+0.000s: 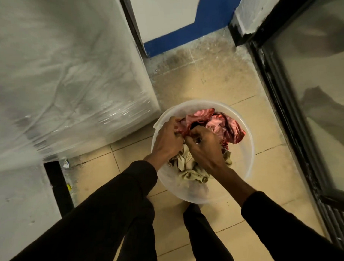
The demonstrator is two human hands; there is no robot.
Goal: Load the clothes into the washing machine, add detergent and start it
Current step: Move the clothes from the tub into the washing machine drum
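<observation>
Red cloth (224, 125) gripped by left hand (168, 138) and right hand (204, 149) in bucket (248, 152); wrapped machine (67, 78) close left, door frame (281, 106) right.

Counted, approx.: 1 bucket (247, 133), translucent plastic, standing on the floor. Inside it 2 kinds of cloth can be told apart: 1 pink-red cloth (224, 124) and 1 beige cloth (191, 168); if more pieces lie under, cannot tell. 2 hands are in the bucket: 1 left hand (168, 139) and 1 right hand (203, 147), each with 1 dark sleeve. 1 big white appliance (67, 74) wrapped in plastic film, at the left. 1 dark-framed glass door (312, 96), at the right. 2 small scraps (66, 163) of litter near the appliance foot, 1 white and 1 yellow.
</observation>
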